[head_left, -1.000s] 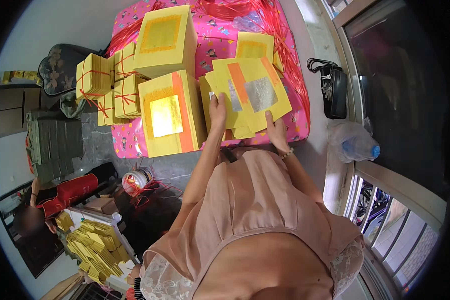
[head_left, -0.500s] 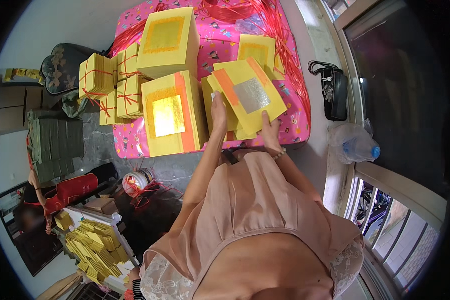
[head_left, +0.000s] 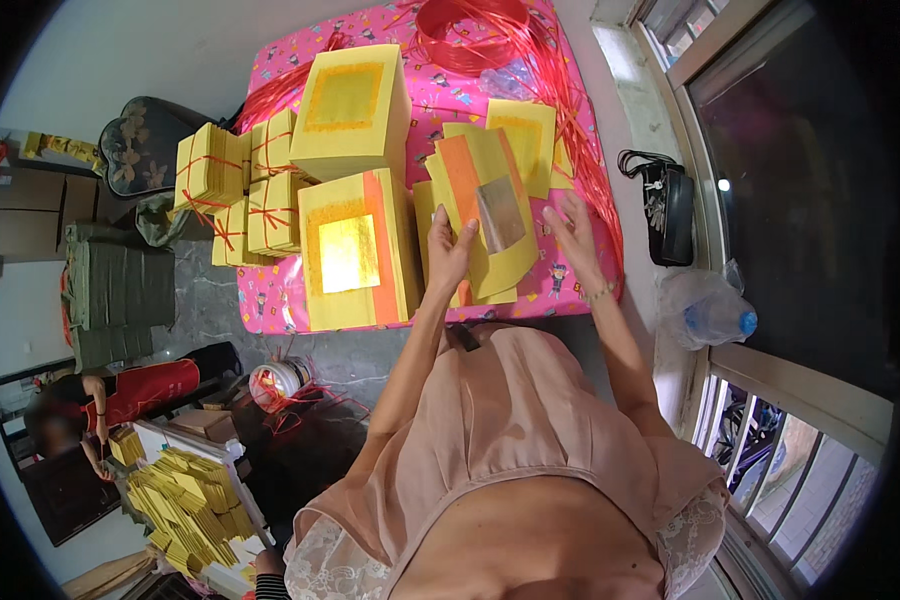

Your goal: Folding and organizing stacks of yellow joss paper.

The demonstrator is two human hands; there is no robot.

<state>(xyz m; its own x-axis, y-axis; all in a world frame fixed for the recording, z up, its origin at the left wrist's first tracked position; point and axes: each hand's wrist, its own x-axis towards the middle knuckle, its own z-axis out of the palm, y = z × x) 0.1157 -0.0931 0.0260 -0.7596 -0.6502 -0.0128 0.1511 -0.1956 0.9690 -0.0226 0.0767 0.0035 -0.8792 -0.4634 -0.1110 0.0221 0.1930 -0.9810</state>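
Head view: above the pink desk (head_left: 560, 290), yellow paper (head_left: 497, 215) is held near its left edge by the left hand (head_left: 451, 255); the right hand's (head_left: 579, 240) fingers are spread, empty. Light, bendy, easily creased handling is likely; opposite edges are best gripped.

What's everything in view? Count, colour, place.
held sheets: several, yellow, orange and silver, left hand
loose sheets: several, yellow, table's right
tall stacks: two, yellow, table's middle
tied bundles: at least four, yellow, table's left
red strips: many, red, table's right
table: one, pink, upper centre
chair: one, dark, upper left
boxes: several, brown, far left
green bales: several, green, left
bucket: one, white, floor left
folded pile: uncounted, yellow, lower left
co-worker: one, dark sleeve, lower left
handbag: one, black, right ledge
window: one, dark, right
left hand: one, bare, on held sheets
right hand: one, bare, beside them
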